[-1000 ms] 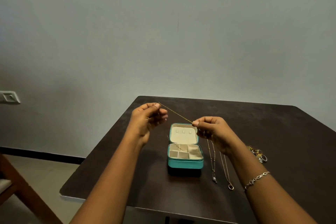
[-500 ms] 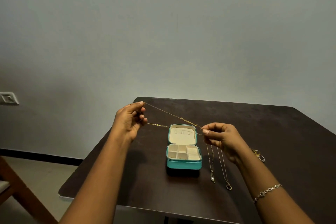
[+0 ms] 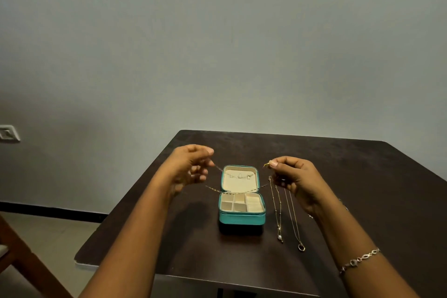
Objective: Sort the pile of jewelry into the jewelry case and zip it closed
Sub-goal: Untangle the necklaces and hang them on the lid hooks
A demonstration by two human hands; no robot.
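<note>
An open teal jewelry case [image 3: 242, 218] stands mid-table, its cream lid up and its divided compartments showing. A thin gold chain [image 3: 238, 192] is strung across the open lid. My left hand [image 3: 191, 169] pinches one end to the left of the case. My right hand [image 3: 294, 178] pinches the other end to the right. Two more necklaces lie flat just right of the case: a pearl-drop one [image 3: 278, 213] and a ring-pendant one [image 3: 294, 222].
The dark brown table [image 3: 362, 189] ends close in front and at the left. More jewelry is mostly hidden behind my right wrist. A wooden chair [image 3: 26, 264] stands lower left. A bracelet [image 3: 360, 259] is on my right forearm.
Both hands moved the chain down from above the case; it now sags across the open lid. The left hand has come back toward the case after swinging out to the left.
</note>
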